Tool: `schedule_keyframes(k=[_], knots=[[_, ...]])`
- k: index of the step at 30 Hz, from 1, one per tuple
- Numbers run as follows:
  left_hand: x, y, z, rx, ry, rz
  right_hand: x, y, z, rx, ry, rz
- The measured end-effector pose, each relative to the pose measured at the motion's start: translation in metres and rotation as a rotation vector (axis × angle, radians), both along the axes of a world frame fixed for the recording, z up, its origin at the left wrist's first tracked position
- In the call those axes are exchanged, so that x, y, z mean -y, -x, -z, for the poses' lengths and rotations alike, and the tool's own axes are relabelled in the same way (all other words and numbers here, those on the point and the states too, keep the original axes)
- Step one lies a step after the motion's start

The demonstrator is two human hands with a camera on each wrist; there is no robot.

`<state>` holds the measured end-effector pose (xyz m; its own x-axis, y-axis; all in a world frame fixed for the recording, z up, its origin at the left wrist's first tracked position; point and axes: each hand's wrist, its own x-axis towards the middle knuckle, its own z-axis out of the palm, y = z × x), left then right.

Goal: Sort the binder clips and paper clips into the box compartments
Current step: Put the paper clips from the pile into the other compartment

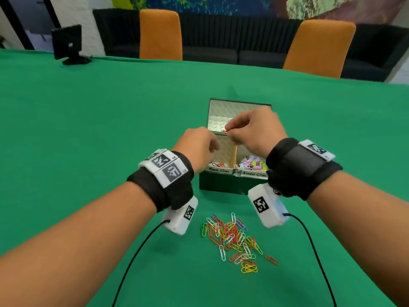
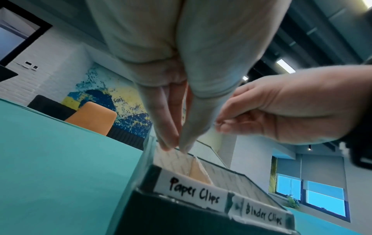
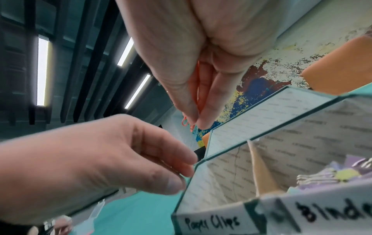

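A dark green box (image 1: 221, 185) stands open on the green table, its front labelled "Paper Clips" (image 2: 193, 193) on the left and "Binder Clips" (image 1: 254, 173) on the right. Pastel binder clips (image 1: 254, 163) fill the right compartment, and a few paper clips (image 1: 218, 165) lie in the left. My right hand (image 1: 229, 131) pinches a red paper clip (image 3: 200, 98) above the box's far side. My left hand (image 1: 213, 147) hovers over the left compartment with relaxed fingers (image 2: 167, 132), and nothing shows in it. A pile of coloured paper clips (image 1: 234, 238) lies on the table in front of the box.
The box's lid (image 1: 239, 111) stands open behind it. Two orange chairs (image 1: 160, 34) stand at the table's far edge, and a small black monitor (image 1: 67, 44) sits at the far left. Cables (image 1: 137, 251) trail from both wrist cameras across the cloth.
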<state>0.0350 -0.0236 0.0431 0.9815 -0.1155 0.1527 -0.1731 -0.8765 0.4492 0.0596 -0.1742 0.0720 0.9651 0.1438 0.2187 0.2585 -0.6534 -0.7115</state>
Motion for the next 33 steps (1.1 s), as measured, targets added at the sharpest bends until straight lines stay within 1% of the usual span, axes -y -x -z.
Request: schedule_keyframes(k=[2, 5, 7, 9, 11, 14, 15, 17, 20, 22, 23, 25, 28, 33], knots=[[-0.007, 0.010, -0.001, -0.001, 0.000, -0.028, -0.012, -0.001, 0.009, -0.004, 0.098, -0.026], [-0.012, 0.028, 0.003, -0.067, -0.044, -0.039, -0.024, 0.001, 0.028, -0.126, 0.369, -0.119], [-0.013, 0.039, 0.008, -0.134, -0.090, -0.007, -0.025, 0.002, 0.032, -0.150, 0.446, -0.136], [-0.012, 0.049, 0.014, -0.194, -0.125, 0.029, -0.022, 0.005, 0.027, -0.108, 0.427, -0.122], [-0.011, 0.057, 0.021, -0.232, -0.155, 0.064, -0.015, 0.012, 0.018, -0.035, 0.366, -0.123], [-0.008, 0.066, 0.032, -0.276, -0.175, 0.115, 0.001, 0.036, 0.010, 0.054, 0.253, -0.134], [-0.007, 0.068, 0.037, -0.290, -0.176, 0.130, 0.006, 0.047, 0.011, 0.056, 0.251, -0.148], [-0.004, 0.071, 0.046, -0.319, -0.200, 0.164, 0.017, 0.069, 0.021, -0.013, 0.372, -0.222], [0.002, 0.072, 0.055, -0.360, -0.287, 0.220, 0.036, 0.093, 0.049, -0.257, 0.616, -0.343], [0.008, 0.073, 0.059, -0.385, -0.317, 0.261, 0.046, 0.102, 0.069, -0.364, 0.706, -0.383], [0.012, 0.074, 0.059, -0.403, -0.325, 0.285, 0.048, 0.104, 0.078, -0.385, 0.725, -0.393], [0.020, 0.075, 0.060, -0.428, -0.357, 0.334, 0.048, 0.105, 0.091, -0.361, 0.729, -0.409], [0.027, 0.073, 0.060, -0.408, -0.379, 0.377, 0.044, 0.101, 0.094, -0.280, 0.712, -0.404], [0.023, 0.070, 0.058, -0.357, -0.280, 0.318, 0.048, 0.096, 0.093, -0.266, 0.564, -0.309]])
